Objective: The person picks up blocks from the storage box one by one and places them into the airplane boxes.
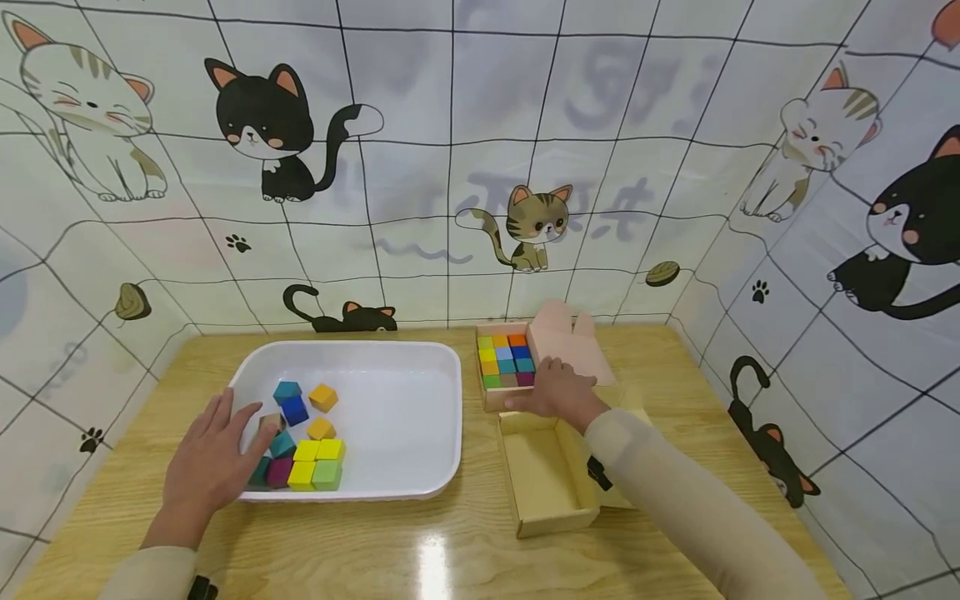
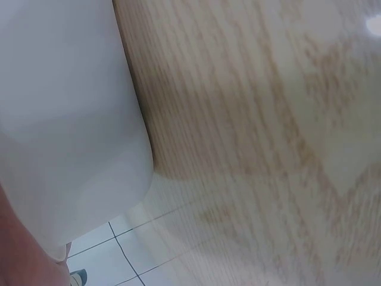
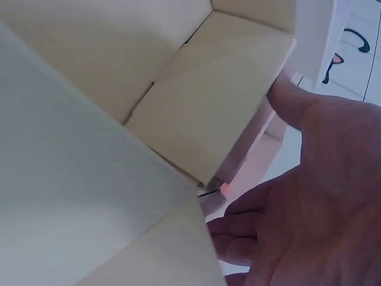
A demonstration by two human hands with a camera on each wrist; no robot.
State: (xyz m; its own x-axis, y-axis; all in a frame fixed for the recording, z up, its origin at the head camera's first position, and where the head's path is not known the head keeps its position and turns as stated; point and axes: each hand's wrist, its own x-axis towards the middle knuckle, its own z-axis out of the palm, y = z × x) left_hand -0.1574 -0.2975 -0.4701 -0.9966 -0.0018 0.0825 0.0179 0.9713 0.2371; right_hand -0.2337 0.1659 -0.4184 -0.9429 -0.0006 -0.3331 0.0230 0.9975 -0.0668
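In the head view, my left hand (image 1: 206, 458) rests across the left rim of the white tray (image 1: 401, 417), fingers extended. Its thumb lies close by a plain wooden block (image 1: 272, 422); whether it touches that block I cannot tell. Blue, teal, purple, yellow, orange and green blocks (image 1: 303, 475) cluster in the tray's left half. My right hand (image 1: 557, 389) is at the near right corner of a pink cardboard box (image 1: 493, 400), thumb along the near wall, fingers reaching over the right side. Rows of coloured cubes (image 1: 504, 354) fill this box. In the right wrist view, the right palm (image 3: 321, 196) faces the camera.
Just nearer than the pink box stands an open yellow cardboard box (image 1: 555, 518), under my right forearm. The pink box's lid (image 1: 573, 342) is folded back to the right. Both boxes and the tray stand on a wooden table (image 1: 360, 550) against cat-patterned walls (image 1: 420, 167).
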